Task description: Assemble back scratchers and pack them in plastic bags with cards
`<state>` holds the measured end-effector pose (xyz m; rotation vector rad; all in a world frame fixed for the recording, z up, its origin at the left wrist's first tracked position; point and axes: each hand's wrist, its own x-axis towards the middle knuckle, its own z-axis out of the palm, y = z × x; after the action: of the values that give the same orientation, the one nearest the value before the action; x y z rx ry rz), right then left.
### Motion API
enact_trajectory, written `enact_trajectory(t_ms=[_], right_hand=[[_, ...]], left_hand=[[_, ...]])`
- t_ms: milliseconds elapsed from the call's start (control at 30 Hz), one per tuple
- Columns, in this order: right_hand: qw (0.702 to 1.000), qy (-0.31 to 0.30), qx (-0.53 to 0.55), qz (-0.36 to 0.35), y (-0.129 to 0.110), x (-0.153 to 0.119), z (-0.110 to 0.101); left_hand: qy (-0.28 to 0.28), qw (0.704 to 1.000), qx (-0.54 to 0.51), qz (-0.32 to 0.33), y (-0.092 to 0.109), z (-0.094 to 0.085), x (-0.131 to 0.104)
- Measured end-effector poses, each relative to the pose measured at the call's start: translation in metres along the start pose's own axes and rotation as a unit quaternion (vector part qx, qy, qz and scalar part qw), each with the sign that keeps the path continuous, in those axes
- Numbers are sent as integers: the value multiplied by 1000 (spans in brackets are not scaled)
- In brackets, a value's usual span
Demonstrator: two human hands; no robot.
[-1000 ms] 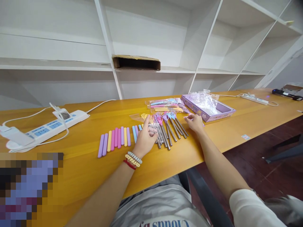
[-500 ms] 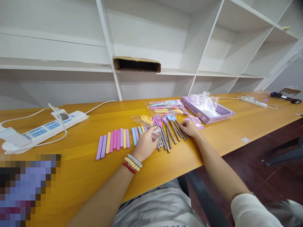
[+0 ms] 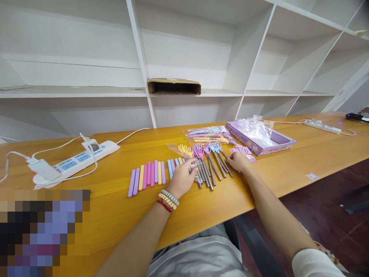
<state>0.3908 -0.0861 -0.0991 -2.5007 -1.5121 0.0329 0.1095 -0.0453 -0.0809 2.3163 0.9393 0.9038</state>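
My left hand has its fingers closed at the left side of the pile, on a clear plastic wrapper. My right hand is at the pile's right side, its fingers pinched on the end of a metal rod. Between the hands lie several metal rods with claw-shaped heads in purple, pink and blue. Yellow claw heads sit just beyond my left hand. A row of coloured tubes in purple, yellow and pink lies to the left, with more tubes partly behind my left hand.
Bagged coloured pieces lie behind the pile. An open purple box holding clear plastic bags stands at the right, near small pink cards. A white power strip with cables is at the left. White shelves rise behind, holding a cardboard box.
The view has shifted, so the scene sits farther right. My right hand has drawn a rod slightly away from the other rods. My left hand stays by the wrapper.
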Motion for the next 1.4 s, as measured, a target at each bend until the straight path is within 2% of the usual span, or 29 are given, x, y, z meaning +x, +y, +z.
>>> enact_trajectory(t_ms=[200, 300, 433, 633, 700, 833, 1000, 1200, 1267, 1400], right_hand=[[1000, 5, -3, -4, -3, 0, 4], [1000, 15, 1, 10, -5, 1, 6], [998, 54, 16, 38, -7, 1, 8], [988, 130, 53, 61, -2, 3, 6], [981, 166, 86, 45, 1, 4, 7], [951, 230, 203, -31, 2, 4, 8], [936, 207, 276, -70, -2, 2, 8], [916, 170, 338, -136, -4, -1, 7], [918, 159, 338, -135, -5, -2, 7], [934, 153, 305, -110, -7, -3, 5]], left_hand=[[17, 999, -30, -4, 3, -2, 0], [6, 1000, -26, -3, 4, -3, 0], [-14, 998, -56, -2, 5, -2, -1], [25, 990, -135, -17, 4, -1, -1], [33, 987, -153, -27, 3, -1, -2], [44, 979, -190, -55, 3, 0, -1], [59, 957, -265, -102, -1, 3, 3], [18, 939, -326, -106, -5, 4, 4], [5, 949, -301, -95, -4, 3, 4], [-11, 987, -149, -56, 4, 1, 0]])
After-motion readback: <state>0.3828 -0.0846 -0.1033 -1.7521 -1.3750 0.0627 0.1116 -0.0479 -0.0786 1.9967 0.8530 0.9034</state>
